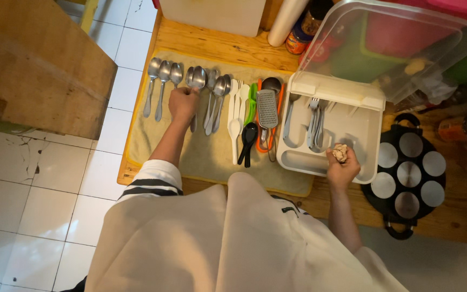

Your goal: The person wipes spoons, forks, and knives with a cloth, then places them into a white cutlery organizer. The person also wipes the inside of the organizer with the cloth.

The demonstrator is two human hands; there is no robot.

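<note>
My left hand (183,103) is closed on the handle of a metal spoon (195,86) in a row of spoons laid on a beige towel (212,159). My right hand (342,165) holds a crumpled beige wad (340,152) at the front edge of a white cutlery tray (352,130), whose clear lid (390,43) stands open. Forks (314,121) and a spoon lie in the tray. White plastic utensils (237,111), a black ladle-like spoon (248,141) and a small grater (267,108) lie on the towel between my hands.
A black round pan with several moulds (409,176) sits right of the tray. Bottles and jars (304,27) stand at the back of the wooden counter (217,43). A white cutting board (212,16) leans behind. Tiled floor (44,178) and a wooden board (33,59) lie to the left.
</note>
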